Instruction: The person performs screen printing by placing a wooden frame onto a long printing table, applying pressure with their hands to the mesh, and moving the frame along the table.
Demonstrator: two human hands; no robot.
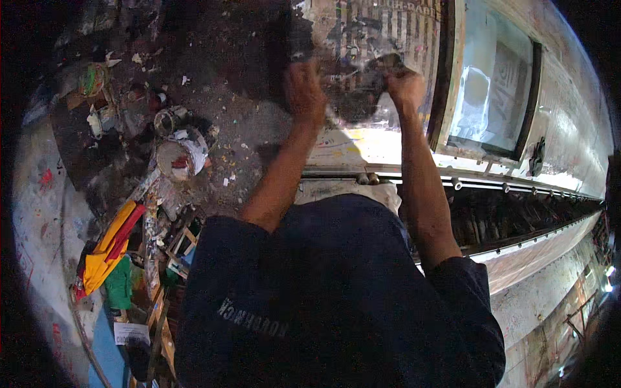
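Observation:
My left hand lies at the left edge of a worn, paint-specked board, its fingers stretched forward and slightly blurred. Farther right, my right hand is closed in a fist over the same board. A dark patch spreads over the board between my hands; whether it is cloth, wet ink or shadow, I cannot tell. Something dark shows at the fingers of my right hand, too unclear to name. Faded stripes run over the far part of the board.
A framed screen with a pale pane sits right of the board. A long metal rail with rollers runs rightward. On the left stand paint-stained tubs, near a yellow and red cloth, a green cloth and wooden strips.

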